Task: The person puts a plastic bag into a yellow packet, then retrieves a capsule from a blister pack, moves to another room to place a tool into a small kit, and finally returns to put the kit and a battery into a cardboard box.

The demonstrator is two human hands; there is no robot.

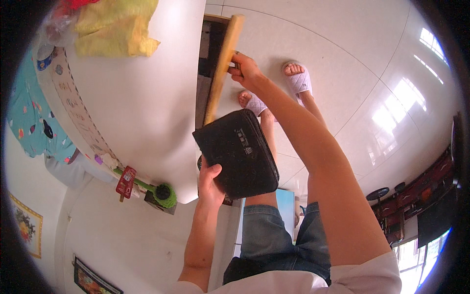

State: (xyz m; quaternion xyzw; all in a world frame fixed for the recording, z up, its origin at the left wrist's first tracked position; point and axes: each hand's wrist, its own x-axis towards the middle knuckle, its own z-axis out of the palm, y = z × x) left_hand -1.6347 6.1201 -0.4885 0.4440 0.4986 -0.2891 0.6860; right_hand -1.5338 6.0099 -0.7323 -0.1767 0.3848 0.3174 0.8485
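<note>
My left hand [213, 183] grips a black zippered case [242, 154] by its lower left edge, the thumb lying on its face. The case bears pale writing. My right hand [244, 70] is at the front of an open drawer [224, 62] with a light wooden edge, its fingers curled at the outer side. Inside the drawer dark things show, too unclear to name. The near end of the drawer is hidden behind the case. A white tabletop [147, 110] adjoins the drawer on the left.
A yellow cloth [117, 33] lies on the tabletop's far part. At the near left corner are a green fuzzy object [165, 194] and a red packet [126, 183]. My feet in pale slippers [299, 79] stand on the tiled floor [345, 88] beside the drawer.
</note>
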